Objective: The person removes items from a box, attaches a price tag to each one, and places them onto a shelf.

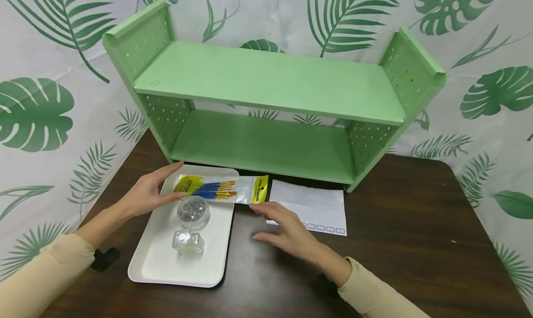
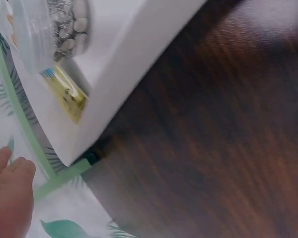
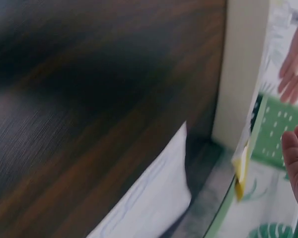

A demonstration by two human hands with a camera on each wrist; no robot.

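Note:
A clear packet of blue-handled artist brushes (image 1: 214, 189) lies across the far part of a white tray (image 1: 156, 258), its yellow end sticking out past the right rim. My left hand (image 1: 145, 192) hovers at the tray's left side, thumb and fingers spread, the thumb tip right at the packet's left end. Just beyond the packet's yellow end is my right hand (image 1: 289, 230), fingers apart and holding nothing. Nearer in the tray sit a round clear tub of silvery bits (image 1: 194, 211) and a small clear square-sided container (image 1: 188, 242).
A white sheet (image 1: 310, 204) with a row of small printed boxes lies right of the tray. Behind stands a green two-tier shelf (image 1: 266, 146) with perforated sides. The dark wooden table (image 1: 399, 244) stretches to the right, with leaf-patterned cloth (image 1: 499, 170) behind.

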